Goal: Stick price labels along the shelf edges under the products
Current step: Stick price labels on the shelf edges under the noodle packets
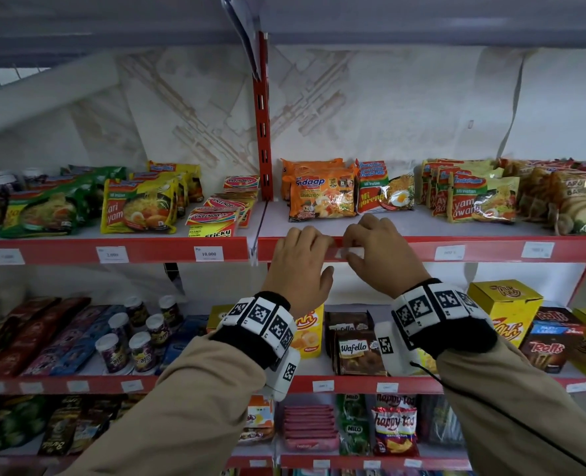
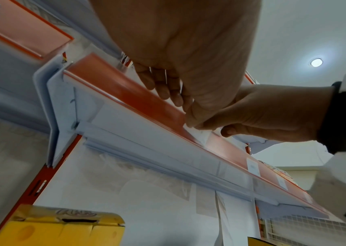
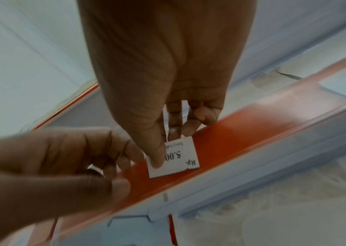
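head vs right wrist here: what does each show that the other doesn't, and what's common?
Head only: the noodle packs on the shelf above the label spot, labels already stuck further along the edge, and the lower shelves of snacks.

Right wrist only: the label's print, "Rp." and "5.00" partly covered, seen upside down; the thumb pressing its face; a ring on the left hand.

Both: the right hand holding the white price label against the red shelf edge, with the left hand right beside it.
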